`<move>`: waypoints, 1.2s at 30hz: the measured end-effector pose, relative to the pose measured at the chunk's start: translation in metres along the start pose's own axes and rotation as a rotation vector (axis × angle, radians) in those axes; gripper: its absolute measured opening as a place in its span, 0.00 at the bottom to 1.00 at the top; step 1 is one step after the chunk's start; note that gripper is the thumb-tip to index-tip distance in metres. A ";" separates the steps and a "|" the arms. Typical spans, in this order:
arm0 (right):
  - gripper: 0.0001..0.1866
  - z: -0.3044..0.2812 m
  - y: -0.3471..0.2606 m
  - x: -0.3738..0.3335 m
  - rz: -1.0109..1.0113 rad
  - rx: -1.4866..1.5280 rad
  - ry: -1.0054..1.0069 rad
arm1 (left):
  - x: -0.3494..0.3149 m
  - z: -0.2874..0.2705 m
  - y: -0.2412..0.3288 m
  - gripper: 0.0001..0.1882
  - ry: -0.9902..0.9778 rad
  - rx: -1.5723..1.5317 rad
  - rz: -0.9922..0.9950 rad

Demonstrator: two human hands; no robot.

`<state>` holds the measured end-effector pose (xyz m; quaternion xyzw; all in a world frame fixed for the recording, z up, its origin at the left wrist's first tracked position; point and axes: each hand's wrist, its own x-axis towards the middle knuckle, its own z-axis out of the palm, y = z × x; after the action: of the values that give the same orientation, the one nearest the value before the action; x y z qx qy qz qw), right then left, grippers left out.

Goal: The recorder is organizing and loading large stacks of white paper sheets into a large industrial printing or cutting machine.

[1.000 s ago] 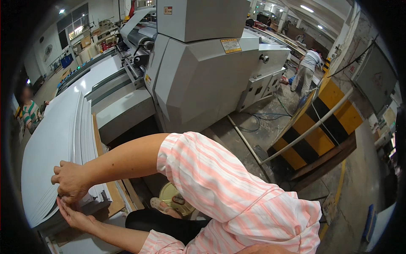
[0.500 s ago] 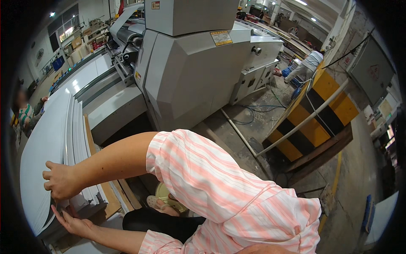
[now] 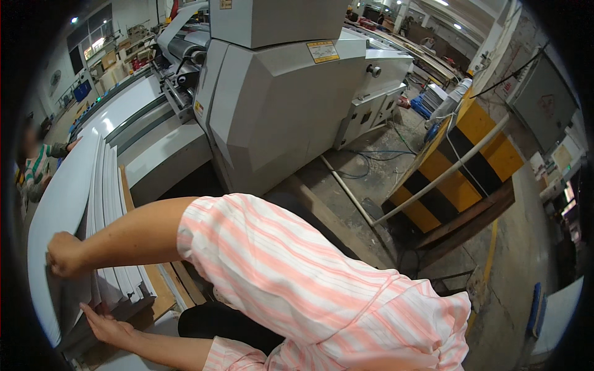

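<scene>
Head view, starting at the fingers: the right hand [image 3: 65, 255] is curled into a tight grip on the near edge of a thick stack of big white sheets [image 3: 68, 204], knuckles up, pinching a bundle of the top sheets so they lift away from the rest. The left hand [image 3: 106, 326] sits lower, fingers fairly straight and spread, pressed flat against the underside and end of the lower bundle of the same stack. So both hands are on the paper, one above, one below.

The stack runs away from the person along the left side of the frame, fanned into several separate bundles at the near end. It sits on a wooden pallet [image 3: 162, 290], brown boards poking out just right of the sheets.

The right arm crosses the middle of the picture in a pink and white striped sleeve [image 3: 291, 272]; the left forearm comes in from the bottom edge in the same fabric.

Further out, a big grey machine [image 3: 278, 99] stands right behind the stack, with a long feed table [image 3: 133, 114] next to the sheets. Right of it there's a concrete floor with blue cable [image 3: 377, 162], then a yellow and black striped barrier [image 3: 461, 167]. Another person [image 3: 38, 167] is at the far left edge, blurry.
</scene>
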<state>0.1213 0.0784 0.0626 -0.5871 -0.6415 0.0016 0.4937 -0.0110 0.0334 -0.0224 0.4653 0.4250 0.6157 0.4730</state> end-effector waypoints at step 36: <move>0.16 -0.009 -0.006 -0.045 -0.543 -0.082 -0.248 | -0.017 -0.007 0.030 0.24 -0.036 -0.208 -0.011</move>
<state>0.1149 0.0370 0.0420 -0.4090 -0.8300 -0.0848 0.3697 -0.0213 0.0101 0.0017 0.4224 0.3528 0.6454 0.5297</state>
